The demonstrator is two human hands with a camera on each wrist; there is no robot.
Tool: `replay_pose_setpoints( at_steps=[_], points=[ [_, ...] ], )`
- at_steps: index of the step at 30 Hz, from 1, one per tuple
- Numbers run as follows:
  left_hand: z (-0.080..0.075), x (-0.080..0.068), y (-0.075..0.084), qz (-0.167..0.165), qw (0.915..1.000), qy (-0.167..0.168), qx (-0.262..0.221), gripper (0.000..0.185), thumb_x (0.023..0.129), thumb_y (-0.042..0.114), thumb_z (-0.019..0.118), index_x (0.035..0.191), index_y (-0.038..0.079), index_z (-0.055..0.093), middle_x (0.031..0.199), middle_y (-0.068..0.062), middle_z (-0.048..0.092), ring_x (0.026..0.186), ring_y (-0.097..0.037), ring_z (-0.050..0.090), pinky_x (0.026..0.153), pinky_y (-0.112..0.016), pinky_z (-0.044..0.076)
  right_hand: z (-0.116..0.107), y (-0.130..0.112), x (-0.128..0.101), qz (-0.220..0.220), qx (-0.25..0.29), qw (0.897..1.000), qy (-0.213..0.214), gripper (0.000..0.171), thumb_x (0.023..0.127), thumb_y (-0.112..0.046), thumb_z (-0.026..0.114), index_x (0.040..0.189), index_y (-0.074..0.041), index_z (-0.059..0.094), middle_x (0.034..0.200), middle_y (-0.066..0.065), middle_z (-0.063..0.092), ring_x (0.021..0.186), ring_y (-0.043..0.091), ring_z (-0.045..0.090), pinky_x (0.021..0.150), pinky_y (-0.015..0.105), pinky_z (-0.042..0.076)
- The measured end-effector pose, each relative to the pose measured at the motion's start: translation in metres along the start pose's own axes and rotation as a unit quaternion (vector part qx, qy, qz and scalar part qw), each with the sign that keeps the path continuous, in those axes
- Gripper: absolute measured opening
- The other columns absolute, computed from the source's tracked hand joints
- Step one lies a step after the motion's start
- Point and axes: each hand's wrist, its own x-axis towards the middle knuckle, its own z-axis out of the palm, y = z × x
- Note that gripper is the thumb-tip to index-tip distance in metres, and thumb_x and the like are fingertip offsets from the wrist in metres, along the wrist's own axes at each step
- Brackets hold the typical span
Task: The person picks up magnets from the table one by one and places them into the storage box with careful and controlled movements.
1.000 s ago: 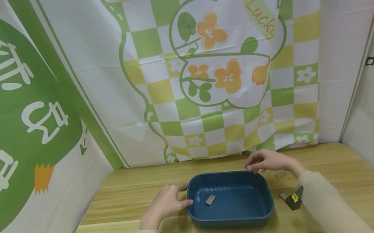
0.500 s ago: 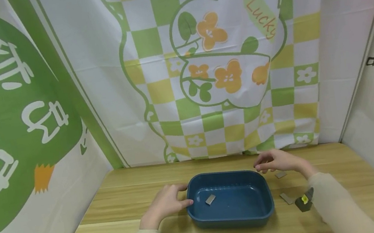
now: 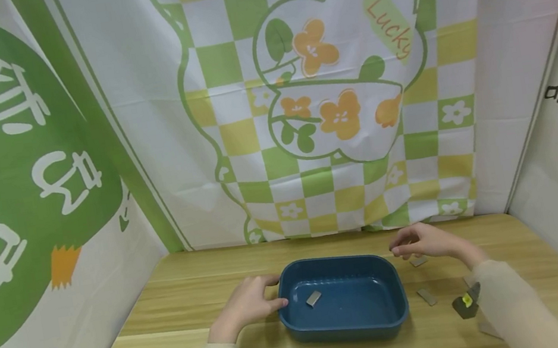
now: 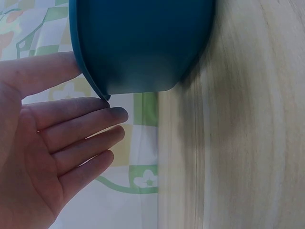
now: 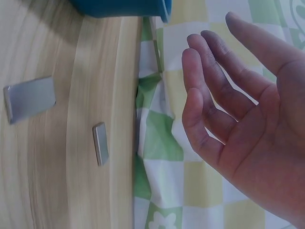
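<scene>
A blue plastic tub stands on the wooden table, with one small grey metal plate lying inside it. My left hand rests against the tub's left rim; in the left wrist view its fingers are straight and the thumb lies along the tub wall. My right hand hovers past the tub's far right corner, open and empty, with its fingers spread. Just below it a grey plate lies on the table, and a second one lies nearer me.
Printed cloth walls close in the table at the back, the left and the right. In the right wrist view the two grey plates lie flat near the backdrop, beside the tub's corner.
My right hand has moved rightward, from over the tub's far rim to above the grey plates on the table. The left hand and the tub have stayed still.
</scene>
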Motion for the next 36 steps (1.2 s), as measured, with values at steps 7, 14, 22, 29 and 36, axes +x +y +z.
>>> replay_pose_setpoints(
  at_steps=[7,14,22,29,36],
  points=[
    [0.000,0.000,0.000,-0.003,1.0000,-0.001,0.002,0.052,0.081,0.030,0.074,0.123,0.002,0.062,0.123,-0.018,0.063,0.114,-0.037,0.059,0.095,-0.053,0.047,-0.004,0.007,-0.010,0.006,0.007,1.000,0.004,0.035,0.094,-0.028,0.059,0.117,-0.002,0.063,0.107,0.016,0.068,0.094,0.034,0.066,0.078,0.047,0.055],
    [0.000,0.001,-0.001,-0.003,1.0000,-0.003,-0.001,0.052,0.081,0.031,0.073,0.123,0.003,0.062,0.123,-0.017,0.063,0.115,-0.037,0.059,0.095,-0.053,0.047,-0.007,0.011,-0.020,-0.001,0.006,1.000,0.006,0.037,0.094,-0.026,0.058,0.118,0.002,0.061,0.106,0.015,0.069,0.091,0.032,0.067,0.076,0.044,0.055],
    [0.001,0.001,0.000,-0.003,1.0000,-0.002,-0.001,0.052,0.081,0.031,0.074,0.123,0.003,0.062,0.123,-0.017,0.063,0.114,-0.037,0.059,0.095,-0.054,0.047,-0.011,0.023,-0.031,0.002,-0.001,1.000,0.015,0.035,0.095,-0.024,0.058,0.116,0.003,0.061,0.106,0.017,0.068,0.090,0.030,0.066,0.076,0.047,0.055],
    [0.000,0.001,0.000,-0.007,1.0000,-0.003,-0.001,0.053,0.081,0.031,0.074,0.124,0.002,0.061,0.124,-0.017,0.063,0.115,-0.037,0.058,0.096,-0.053,0.046,-0.013,0.029,-0.043,0.013,0.003,1.000,0.018,0.037,0.095,-0.024,0.057,0.118,0.004,0.059,0.109,0.019,0.066,0.090,0.024,0.065,0.077,0.047,0.055],
    [-0.001,0.001,0.001,-0.011,0.9999,-0.004,-0.002,0.053,0.081,0.032,0.074,0.123,0.003,0.062,0.124,-0.016,0.063,0.115,-0.036,0.059,0.096,-0.053,0.047,-0.015,0.039,-0.053,0.022,0.007,1.000,0.022,0.037,0.094,-0.023,0.058,0.119,0.005,0.058,0.109,0.020,0.065,0.091,0.027,0.065,0.076,0.048,0.055]
  ],
)
